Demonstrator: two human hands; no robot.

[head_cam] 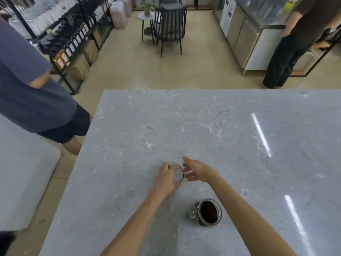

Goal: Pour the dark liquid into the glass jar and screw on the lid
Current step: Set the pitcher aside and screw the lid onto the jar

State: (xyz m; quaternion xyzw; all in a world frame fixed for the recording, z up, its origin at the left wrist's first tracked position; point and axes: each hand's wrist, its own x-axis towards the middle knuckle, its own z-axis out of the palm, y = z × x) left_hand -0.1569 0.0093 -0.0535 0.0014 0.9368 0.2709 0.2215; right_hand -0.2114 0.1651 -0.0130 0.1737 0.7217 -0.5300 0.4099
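Glass lid [179,174] gripped by left hand [167,179], right hand [198,171] beside

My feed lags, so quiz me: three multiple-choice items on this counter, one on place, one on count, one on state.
1. Where does the glass jar stand?
A. nearer the wearer than both hands
B. beyond both hands
C. at the far edge

2. How many other people stand in view?
A. none
B. one
C. two

3. The jar is:
A. lidded
B. open, dark inside
C. tipped over

Key: 1 A, it sits below the left hand and right hand; 2 C, one each side; 3 B, its dark contents show.
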